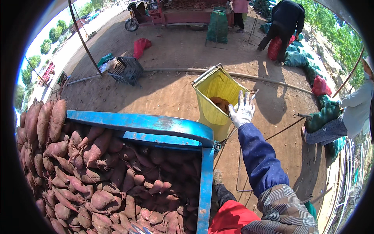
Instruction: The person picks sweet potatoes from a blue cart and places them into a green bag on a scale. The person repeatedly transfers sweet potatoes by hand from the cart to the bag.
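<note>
My right hand, in a soiled white glove, is spread open at the near right rim of a yellow mesh bag. Nothing is in its fingers. The bag hangs open on a metal frame, with several sweet potatoes at its bottom. To my left, a blue metal truck bed is heaped with reddish, soil-dusted sweet potatoes. At the lower picture edge, a small blue-and-white patch lies over the heap; it may be part of my left hand's glove, mostly out of view.
A pole crosses the dirt floor behind the bag, near a black plastic crate. Filled green mesh bags line the right side, where one person sits. Another person bends over a red bag.
</note>
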A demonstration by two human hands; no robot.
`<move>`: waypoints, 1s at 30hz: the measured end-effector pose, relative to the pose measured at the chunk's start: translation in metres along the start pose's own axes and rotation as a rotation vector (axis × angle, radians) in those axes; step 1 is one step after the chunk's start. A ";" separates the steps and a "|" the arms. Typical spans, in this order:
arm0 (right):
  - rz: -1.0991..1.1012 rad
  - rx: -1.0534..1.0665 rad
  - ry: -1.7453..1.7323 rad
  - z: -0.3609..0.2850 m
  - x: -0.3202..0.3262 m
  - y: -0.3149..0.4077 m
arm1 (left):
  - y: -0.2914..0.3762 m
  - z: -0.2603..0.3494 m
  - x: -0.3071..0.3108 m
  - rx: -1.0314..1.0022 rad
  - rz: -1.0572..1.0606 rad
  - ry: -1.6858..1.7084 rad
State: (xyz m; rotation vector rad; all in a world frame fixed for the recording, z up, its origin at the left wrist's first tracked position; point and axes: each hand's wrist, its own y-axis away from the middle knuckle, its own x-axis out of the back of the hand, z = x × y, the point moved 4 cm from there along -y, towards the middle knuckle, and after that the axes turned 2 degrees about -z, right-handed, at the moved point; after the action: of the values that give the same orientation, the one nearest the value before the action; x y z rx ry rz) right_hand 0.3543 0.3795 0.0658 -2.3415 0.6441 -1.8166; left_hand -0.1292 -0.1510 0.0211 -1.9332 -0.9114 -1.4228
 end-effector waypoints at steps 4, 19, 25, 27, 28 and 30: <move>-0.520 -0.007 0.109 0.024 -0.069 0.058 | 0.003 0.003 -0.002 -0.041 0.217 0.019; -0.294 0.116 -0.832 -0.054 0.079 0.196 | -0.013 -0.022 0.003 -0.117 0.191 0.120; -0.302 0.352 -0.564 -0.133 0.131 0.246 | -0.023 -0.033 -0.006 -0.062 -0.193 0.050; -0.341 0.271 -0.647 -0.131 0.127 0.248 | -0.023 -0.034 0.006 -0.142 -0.138 0.107; -0.345 0.264 -0.672 -0.131 0.123 0.247 | -0.030 -0.039 0.015 -0.067 -0.179 0.355; -0.403 0.228 -0.705 -0.128 0.124 0.250 | -0.027 -0.051 0.014 0.002 -0.155 0.820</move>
State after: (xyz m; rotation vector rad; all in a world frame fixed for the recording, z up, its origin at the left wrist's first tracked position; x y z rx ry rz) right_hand 0.1919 0.1268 0.1284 -2.8046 -0.1256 -0.9399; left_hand -0.1768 -0.1718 0.0503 -1.0922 -0.6548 -2.0524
